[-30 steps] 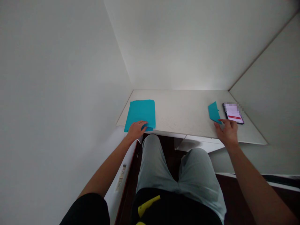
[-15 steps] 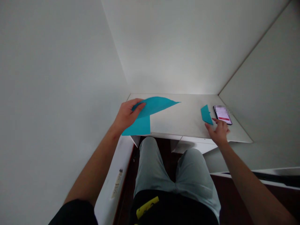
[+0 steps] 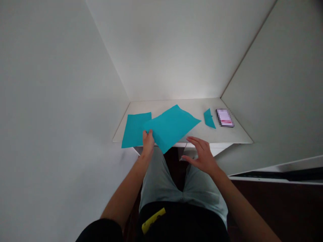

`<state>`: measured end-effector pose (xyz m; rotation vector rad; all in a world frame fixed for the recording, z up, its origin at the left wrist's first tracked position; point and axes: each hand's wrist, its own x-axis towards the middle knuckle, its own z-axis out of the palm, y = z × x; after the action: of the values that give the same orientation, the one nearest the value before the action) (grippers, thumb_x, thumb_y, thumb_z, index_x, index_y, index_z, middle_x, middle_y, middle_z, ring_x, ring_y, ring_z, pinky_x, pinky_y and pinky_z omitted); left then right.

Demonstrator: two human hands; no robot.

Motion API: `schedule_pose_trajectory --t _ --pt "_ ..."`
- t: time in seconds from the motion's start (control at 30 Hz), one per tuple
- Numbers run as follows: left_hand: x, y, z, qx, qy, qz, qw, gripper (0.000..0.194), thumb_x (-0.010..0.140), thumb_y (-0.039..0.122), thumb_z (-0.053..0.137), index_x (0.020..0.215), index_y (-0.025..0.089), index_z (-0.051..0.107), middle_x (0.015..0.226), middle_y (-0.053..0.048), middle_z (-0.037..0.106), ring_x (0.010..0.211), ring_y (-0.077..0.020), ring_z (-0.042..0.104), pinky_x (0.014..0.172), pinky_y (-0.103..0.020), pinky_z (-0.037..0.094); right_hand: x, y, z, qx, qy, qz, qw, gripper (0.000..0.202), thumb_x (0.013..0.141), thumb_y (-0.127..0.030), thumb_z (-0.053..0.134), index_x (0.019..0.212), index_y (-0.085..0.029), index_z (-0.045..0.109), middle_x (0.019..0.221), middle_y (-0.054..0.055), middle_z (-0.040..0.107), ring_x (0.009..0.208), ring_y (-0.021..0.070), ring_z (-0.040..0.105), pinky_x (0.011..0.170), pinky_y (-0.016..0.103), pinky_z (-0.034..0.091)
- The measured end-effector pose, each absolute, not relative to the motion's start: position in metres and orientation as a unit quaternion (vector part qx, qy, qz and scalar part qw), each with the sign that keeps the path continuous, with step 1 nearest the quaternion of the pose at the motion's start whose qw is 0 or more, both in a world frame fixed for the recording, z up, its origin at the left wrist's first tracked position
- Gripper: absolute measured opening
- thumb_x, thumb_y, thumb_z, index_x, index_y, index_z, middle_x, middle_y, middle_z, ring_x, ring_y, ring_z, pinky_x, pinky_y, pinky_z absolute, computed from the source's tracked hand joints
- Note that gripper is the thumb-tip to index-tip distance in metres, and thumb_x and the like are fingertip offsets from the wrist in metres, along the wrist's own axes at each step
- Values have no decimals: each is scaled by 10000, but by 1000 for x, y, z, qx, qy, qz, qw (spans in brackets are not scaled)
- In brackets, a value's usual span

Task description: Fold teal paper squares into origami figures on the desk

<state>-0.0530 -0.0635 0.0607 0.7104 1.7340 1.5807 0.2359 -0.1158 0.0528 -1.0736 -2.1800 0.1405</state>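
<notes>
Pinched at its left corner by my left hand (image 3: 148,143), a sheet of turquoise paper (image 3: 173,127) is held over the desk's front edge, one corner pointing down past it. My right hand (image 3: 200,153) is off to the right of that sheet, thumb and fingers apart, holding nothing. A second turquoise sheet (image 3: 136,130) lies on the left of the desk, partly covered by the held one and jutting over the front edge. Farther right rests a small folded turquoise paper piece (image 3: 209,119), apart from both hands.
The white desk (image 3: 194,107) stands in a corner between pale walls. A phone (image 3: 225,118) with a lit screen lies at its right end. Below the front edge is a white drawer front (image 3: 217,149), with my legs (image 3: 161,178) beneath.
My right hand has left the small folded piece and moved left towards the held sheet. My left hand has come lower and nearer, and the sheet now faces me more fully. The view has shifted.
</notes>
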Motion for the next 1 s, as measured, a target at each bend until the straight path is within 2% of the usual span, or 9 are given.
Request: schedule_pose_trajectory --t 0.07,0.17,0.3,0.43,0.53,0.67,0.8,0.9,1.0 --pt "-32 -85 41 219 630 602 440 137 970 267 619 1096 223 588 950 -23 719 760 -177 691 672 -312 629 226 -111 39 -419 -863 45 278 873 961 -429 740 1713 -257 331 1684 167 503 1472 361 541 1188 552 450" --pt "-10 -117 26 173 572 590 543 273 936 270 679 1187 198 599 1024 -55 751 721 -172 733 579 -295 634 221 -93 17 -433 -876 40 207 985 901 -243 727 1756 -248 239 1760 149 409 1563 337 467 1265 562 376" --pt "-1 -143 18 157 556 556 598 346 877 300 779 1160 154 644 1088 -114 781 732 -200 783 568 -307 651 230 -72 4 -437 -882 50 168 926 867 -100 638 1731 -253 345 1752 123 436 1590 307 447 1293 542 327" --pt "-15 -157 15 257 562 506 601 446 806 436 888 1114 174 700 1076 -121 799 763 -215 786 643 -344 666 244 -62 4 -425 -888 87 155 823 889 -134 607 1686 -273 458 1699 122 514 1552 332 499 1277 574 319" --pt "-35 -163 17 434 538 460 557 499 743 469 949 1114 206 744 1162 -130 806 981 -255 790 858 -393 665 255 -55 2 -424 -879 126 176 732 906 -186 596 1629 -293 548 1631 118 598 1496 344 561 1252 595 331" --pt "-54 -157 32 624 514 413 419 513 867 480 864 1308 265 714 1407 -115 731 1299 -280 694 1078 -452 595 264 -39 3 -427 -853 200 223 462 954 -325 601 1389 -251 739 1390 123 774 1303 340 702 1199 556 408" --pt "-48 -126 43 755 486 358 257 449 1005 424 727 1418 259 670 1509 -114 657 1444 -279 584 1269 -494 441 257 -14 9 -497 -795 249 245 367 1023 -474 558 1155 -213 781 1015 98 830 924 287 783 924 426 582" --pt "-32 -95 39 781 509 310 187 408 1080 383 599 1445 208 657 1552 -142 626 1470 -279 562 1288 -481 420 246 3 9 -547 -756 254 255 366 978 -443 634 1249 -212 718 1028 80 807 817 248 755 788 374 595" --pt "-17 -68 25 788 560 214 140 498 1100 389 544 1536 152 594 1656 -184 537 1562 -333 479 1303 -521 399 240 9 8 -581 -741 224 253 470 942 -332 637 1394 -205 641 1105 89 790 837 243 741 820 390 595"
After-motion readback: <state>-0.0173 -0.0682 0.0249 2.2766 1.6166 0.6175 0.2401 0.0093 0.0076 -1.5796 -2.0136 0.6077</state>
